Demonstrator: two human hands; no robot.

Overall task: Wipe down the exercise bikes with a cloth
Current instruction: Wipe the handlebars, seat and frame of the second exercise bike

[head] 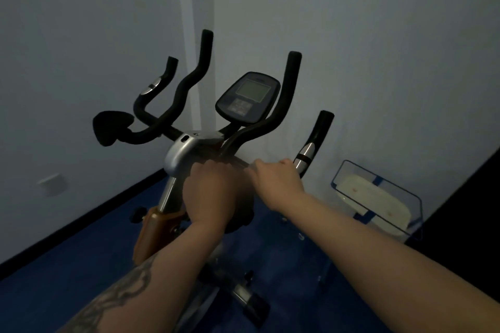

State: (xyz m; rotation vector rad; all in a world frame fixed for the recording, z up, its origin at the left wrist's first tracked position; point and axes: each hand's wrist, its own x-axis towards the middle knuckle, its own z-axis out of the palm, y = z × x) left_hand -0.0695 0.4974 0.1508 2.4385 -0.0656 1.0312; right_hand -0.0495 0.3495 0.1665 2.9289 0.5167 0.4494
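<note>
An exercise bike (186, 149) with a silver head, black foam handlebars (286, 94) and a grey console (247, 98) stands in a dim corner. My left hand (208, 192) is curled over the handlebar's base just right of the silver head. It grips what looks like a dark cloth (242, 213), which hangs below the hand. My right hand (278, 177) curls its fingers round the right-hand bar, just left of the silver sensor grip (304, 155). The bar between my two hands is blurred.
White walls close in behind and to the left of the bike. A clear box with blue edges (378, 197) holding something white sits on the blue floor at the right. A dark panel (473, 211) rises at the far right. The bike's front foot (251, 303) lies below.
</note>
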